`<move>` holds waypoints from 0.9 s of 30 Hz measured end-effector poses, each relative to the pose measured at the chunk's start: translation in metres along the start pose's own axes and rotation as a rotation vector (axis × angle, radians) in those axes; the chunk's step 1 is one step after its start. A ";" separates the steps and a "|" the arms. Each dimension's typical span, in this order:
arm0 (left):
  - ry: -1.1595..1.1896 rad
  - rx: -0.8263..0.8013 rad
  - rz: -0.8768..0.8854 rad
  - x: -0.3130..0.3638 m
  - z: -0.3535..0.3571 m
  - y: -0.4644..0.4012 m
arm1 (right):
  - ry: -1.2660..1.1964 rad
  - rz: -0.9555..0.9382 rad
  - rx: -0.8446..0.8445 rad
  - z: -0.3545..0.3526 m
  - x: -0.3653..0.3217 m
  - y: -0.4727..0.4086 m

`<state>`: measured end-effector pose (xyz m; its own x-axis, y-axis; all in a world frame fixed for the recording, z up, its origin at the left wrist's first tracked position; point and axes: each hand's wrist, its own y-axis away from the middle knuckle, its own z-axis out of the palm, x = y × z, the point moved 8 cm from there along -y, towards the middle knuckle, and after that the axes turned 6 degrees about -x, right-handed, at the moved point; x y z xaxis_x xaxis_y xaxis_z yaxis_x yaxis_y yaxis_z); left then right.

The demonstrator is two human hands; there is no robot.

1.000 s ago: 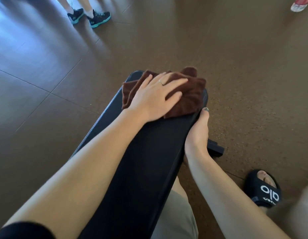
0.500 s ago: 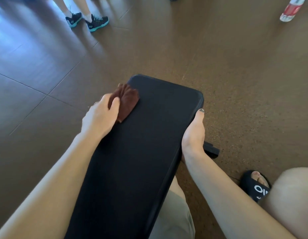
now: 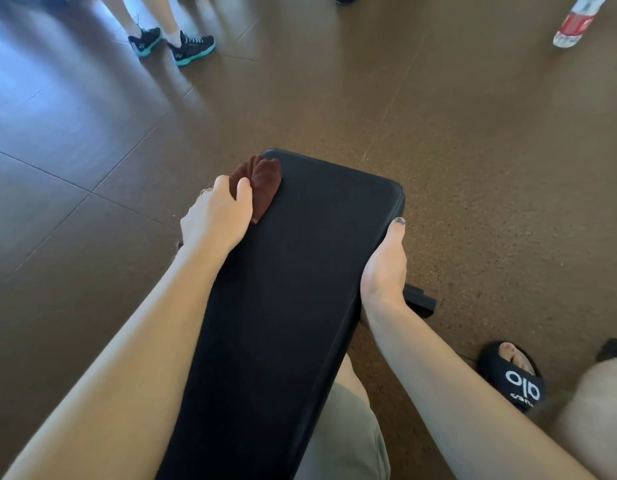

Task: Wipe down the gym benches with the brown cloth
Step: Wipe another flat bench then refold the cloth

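1. My left hand (image 3: 220, 216) grips the bunched cloth (image 3: 262, 187) at the bench's (image 3: 300, 271) far-left corner, thumb over the cloth and fingers curled down over the left edge.
2. The cloth sits partly on the top face and partly over the left edge; how much hangs down the side is hidden by the hand.
3. My right hand (image 3: 386, 261) clamps the right edge of the bench, thumb lying along the top rim and fingers wrapped under, out of sight. It holds only the bench, as a brace.
4. Progress, my guess: I'm mid-wipe on this bench, working the left edge. The black top shows no streaks, wet marks or dirt, so I can't tell which parts are already done.
5. Left to do, my judgement: the near half under my forearms, the right edge, and any other benches; none is in view here.
6. Around: brown floor, my slide sandal (image 3: 514, 375) near the right side, someone's sneakers (image 3: 191, 46) and a bottle (image 3: 577, 22) far off.
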<state>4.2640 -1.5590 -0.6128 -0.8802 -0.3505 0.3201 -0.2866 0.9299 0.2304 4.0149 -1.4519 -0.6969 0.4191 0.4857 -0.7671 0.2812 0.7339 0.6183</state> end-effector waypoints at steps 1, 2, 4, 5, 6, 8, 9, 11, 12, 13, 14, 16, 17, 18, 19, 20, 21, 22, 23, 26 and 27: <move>-0.019 0.007 0.037 -0.004 -0.001 0.012 | 0.001 -0.002 -0.007 0.000 0.000 0.001; -0.038 0.019 0.075 -0.010 -0.003 0.028 | 0.001 -0.006 -0.012 0.000 0.001 0.001; -0.058 0.034 0.107 -0.029 -0.006 0.058 | -0.002 -0.016 -0.016 -0.001 0.002 0.000; -0.062 0.041 0.099 -0.036 -0.006 0.067 | -0.004 -0.015 -0.017 0.000 0.002 -0.001; -0.065 0.059 0.081 -0.040 -0.007 0.068 | -0.009 -0.009 -0.015 0.000 0.004 -0.002; -0.057 0.088 0.045 -0.032 -0.008 0.051 | -0.021 -0.006 -0.010 0.002 0.004 -0.003; -0.039 0.086 0.032 -0.020 -0.006 0.036 | -0.023 -0.004 -0.008 0.002 0.003 -0.004; -0.015 0.055 0.039 0.012 0.000 0.004 | -0.032 0.011 -0.002 0.003 0.003 -0.005; -0.017 0.038 0.054 0.029 0.004 -0.009 | -0.040 0.016 0.002 0.003 0.003 -0.005; -0.031 0.022 0.073 0.046 0.009 -0.019 | -0.049 0.022 0.007 0.003 0.003 -0.004; -0.061 0.005 0.101 0.064 0.015 -0.026 | -0.068 0.032 0.008 0.003 0.004 -0.004; -0.152 -0.020 0.207 0.100 0.030 -0.027 | -0.138 0.069 -0.026 0.004 0.003 -0.003; -0.195 -0.034 0.283 0.119 0.038 -0.021 | -0.177 0.097 -0.063 0.005 0.003 -0.001; -0.227 -0.057 0.366 0.137 0.047 -0.010 | -0.219 0.133 -0.105 0.004 0.005 0.001; -0.247 -0.077 0.451 0.154 0.056 0.004 | -0.269 0.171 -0.148 0.002 0.006 0.003; -0.260 -0.086 0.524 0.167 0.065 0.018 | -0.335 0.206 -0.190 -0.001 0.008 0.005; -0.264 -0.087 0.580 0.173 0.071 0.032 | -0.410 0.233 -0.237 -0.004 0.009 0.006; -0.262 -0.087 0.626 0.173 0.074 0.046 | -0.487 0.252 -0.278 -0.006 0.010 0.006; -0.257 -0.092 0.673 0.168 0.076 0.061 | -0.555 0.260 -0.302 -0.009 0.011 0.005; -0.257 -0.134 0.802 0.128 0.074 0.116 | -0.583 0.252 -0.284 -0.020 0.014 0.001; -0.267 -0.152 0.823 0.110 0.073 0.136 | -0.537 0.256 -0.283 -0.021 0.015 0.002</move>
<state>4.1006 -1.4632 -0.6132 -0.8496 0.4805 0.2174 0.5152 0.8444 0.1468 4.0030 -1.4333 -0.7109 0.8356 0.4109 -0.3645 -0.0920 0.7589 0.6446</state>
